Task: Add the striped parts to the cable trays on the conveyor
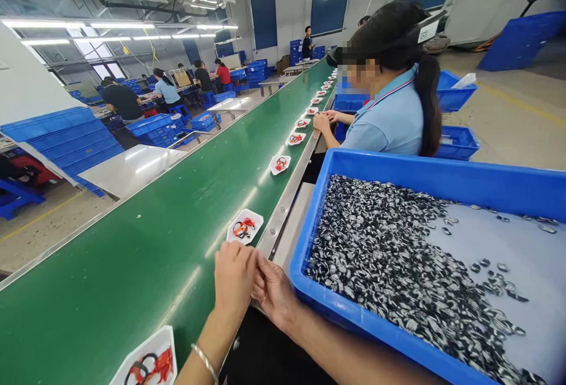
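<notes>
Over the near edge of the green conveyor belt [168,220], my left hand [233,273] and my right hand [275,292] meet at the fingertips. Both sets of fingers are closed, and whatever is between them is hidden. Just beyond my left hand lies a white tray [232,230] with red and black looped pieces [242,229] in it. Another white tray [170,333] with similar pieces is at the bottom, left of my left wrist. To the right of my right hand stands a blue bin [305,243] holding a heap of small black-and-white parts [380,249].
More white trays [280,164] form a line up the belt. A co-worker in a light blue shirt [389,114] sits beyond the bin, hands at the belt's edge. A metal rail [283,208] borders the belt. Blue crates [457,143] stand behind the co-worker.
</notes>
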### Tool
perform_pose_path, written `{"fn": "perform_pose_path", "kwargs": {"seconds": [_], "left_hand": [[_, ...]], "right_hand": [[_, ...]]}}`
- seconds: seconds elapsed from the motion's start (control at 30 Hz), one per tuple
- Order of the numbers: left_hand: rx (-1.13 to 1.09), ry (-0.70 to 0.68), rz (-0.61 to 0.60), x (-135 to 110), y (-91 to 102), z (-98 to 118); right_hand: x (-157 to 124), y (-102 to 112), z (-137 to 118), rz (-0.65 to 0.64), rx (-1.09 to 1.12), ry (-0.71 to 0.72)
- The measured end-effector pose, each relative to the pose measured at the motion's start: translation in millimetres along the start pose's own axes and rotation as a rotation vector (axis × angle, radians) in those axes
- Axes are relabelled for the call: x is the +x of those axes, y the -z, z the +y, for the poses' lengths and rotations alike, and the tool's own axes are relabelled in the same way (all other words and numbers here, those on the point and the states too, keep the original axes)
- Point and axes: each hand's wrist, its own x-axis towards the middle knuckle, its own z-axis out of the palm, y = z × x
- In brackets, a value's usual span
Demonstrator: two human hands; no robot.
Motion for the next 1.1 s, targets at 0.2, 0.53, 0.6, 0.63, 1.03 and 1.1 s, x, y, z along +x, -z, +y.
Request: {"fn": "perform_pose_path", "kwargs": {"seconds": [0.2,0.53,0.6,0.63,1.03,1.1], "left_hand": [[-0.289,-0.134,0.309,-43,-9.8,16],[-0.229,0.005,0.368,-50,-11.8,10],[-0.201,0.000,0.363,-52,-10.9,9],[-0.193,-0.003,0.353,-52,-10.2,10],[-0.302,-0.027,0.170,-46,-5.4,12],[-0.327,-0.003,0.143,-37,2.3,18]], "right_hand": [[-2,5,4,0.024,-0.041,0.042],[-9,2,1,0.149,-0.235,-0.052],[-10,4,1,0.181,-0.242,-0.070],[-10,4,0,0.199,-0.240,-0.071],[-11,0,-13,0.352,-0.203,-0.082],[-6,2,-25,0.347,-0.209,-0.082]]}}
